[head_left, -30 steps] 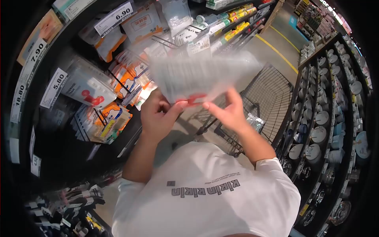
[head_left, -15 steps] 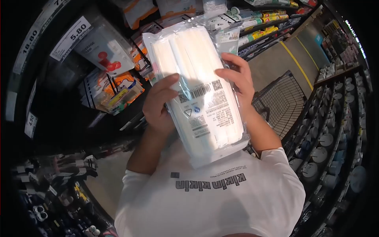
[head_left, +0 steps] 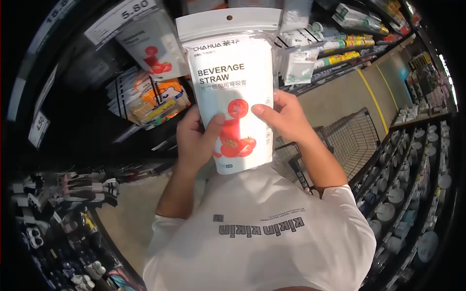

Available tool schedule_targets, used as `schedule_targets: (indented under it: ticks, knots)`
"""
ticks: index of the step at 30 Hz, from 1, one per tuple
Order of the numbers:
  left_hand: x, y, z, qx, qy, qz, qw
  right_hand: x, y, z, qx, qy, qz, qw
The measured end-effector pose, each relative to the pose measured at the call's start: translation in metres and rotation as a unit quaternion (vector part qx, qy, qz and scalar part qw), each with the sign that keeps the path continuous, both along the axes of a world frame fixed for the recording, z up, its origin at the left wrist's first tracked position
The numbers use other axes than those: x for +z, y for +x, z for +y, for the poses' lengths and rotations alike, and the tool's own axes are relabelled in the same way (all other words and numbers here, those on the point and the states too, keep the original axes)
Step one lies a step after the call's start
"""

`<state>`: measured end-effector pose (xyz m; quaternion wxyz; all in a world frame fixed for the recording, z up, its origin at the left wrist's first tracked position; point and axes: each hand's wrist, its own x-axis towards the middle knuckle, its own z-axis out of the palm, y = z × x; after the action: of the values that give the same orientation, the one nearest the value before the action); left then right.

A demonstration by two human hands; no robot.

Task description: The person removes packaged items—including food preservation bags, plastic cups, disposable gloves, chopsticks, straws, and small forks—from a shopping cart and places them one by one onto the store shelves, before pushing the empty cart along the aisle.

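Between my two hands, a white pouch labelled "BEVERAGE STRAW" (head_left: 233, 87) is upright with its printed front facing me, red tomatoes pictured on it. My left hand (head_left: 196, 138) grips its left edge, thumb on the front and the other fingers behind. On the right edge, my right hand (head_left: 286, 116) holds it the same way, thumb near the pictured glass. A similar pouch (head_left: 154, 51) hangs on the shelf to the left, under a 5.80 price tag (head_left: 124, 19).
Orange packets (head_left: 158, 99) hang at the left. A wire shopping cart (head_left: 354, 140) stands on the aisle floor at the right, beside shelves of bowls (head_left: 395, 194). Rolls in boxes (head_left: 344, 51) lie at the upper right. Dark goods (head_left: 73, 233) fill the lower left.
The pouch has turned from its barcoded back to its printed front and now sits higher in view. Both hands still hold its sides, with the thumbs now on the front.
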<state>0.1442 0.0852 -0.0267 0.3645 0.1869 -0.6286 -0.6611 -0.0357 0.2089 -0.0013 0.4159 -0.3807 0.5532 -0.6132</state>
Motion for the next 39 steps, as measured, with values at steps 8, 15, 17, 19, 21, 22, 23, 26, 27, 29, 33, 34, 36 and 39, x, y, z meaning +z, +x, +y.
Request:
schedule_targets:
  ticks: [8,15,17,19,21,22,23,26,27,29,33,34,36,39]
  knots:
    - [-0.011,0.027,-0.021,0.050,0.002,0.016,0.999,0.031,0.011,-0.073,-0.002,-0.143,0.016,0.990]
    - [-0.023,0.042,-0.053,0.099,-0.072,-0.006,0.992,0.079,0.024,-0.167,-0.041,-0.195,0.034,0.979]
    - [-0.023,0.045,-0.069,0.094,-0.079,-0.011,0.992,0.090,0.034,-0.184,-0.058,-0.180,0.047,0.981]
    - [-0.015,0.042,-0.079,0.090,-0.062,0.024,0.994,0.090,0.035,-0.199,-0.063,-0.192,0.041,0.979]
    - [0.009,0.033,-0.089,0.108,-0.032,0.105,0.988,0.082,0.033,-0.213,-0.085,-0.186,0.065,0.977]
    - [0.025,0.027,-0.097,0.125,-0.001,0.182,0.975,0.078,0.031,-0.218,-0.097,-0.187,0.072,0.975]
    - [0.038,0.022,-0.107,0.123,-0.003,0.184,0.975,0.078,0.031,-0.220,-0.099,-0.189,0.074,0.974]
    - [0.069,0.012,-0.138,0.164,-0.029,0.253,0.953,0.083,0.036,-0.221,-0.119,-0.178,0.084,0.973]
    - [0.077,0.013,-0.148,0.144,0.000,0.220,0.965,0.085,0.037,-0.223,-0.119,-0.183,0.088,0.972]
    - [0.089,0.013,-0.157,0.121,0.026,0.188,0.974,0.086,0.039,-0.226,-0.112,-0.205,0.118,0.965]
    - [0.100,0.009,-0.163,0.131,-0.002,0.169,0.977,0.082,0.032,-0.227,-0.128,-0.178,0.187,0.958]
    - [0.100,0.011,-0.163,0.171,-0.013,0.085,0.982,0.087,0.038,-0.224,-0.138,-0.194,0.181,0.954]
    - [0.110,0.013,-0.158,0.191,-0.032,0.034,0.980,0.088,0.043,-0.223,-0.148,-0.205,0.163,0.954]
    - [0.101,0.011,-0.159,0.230,-0.094,0.041,0.968,0.085,0.043,-0.223,-0.155,-0.220,0.155,0.951]
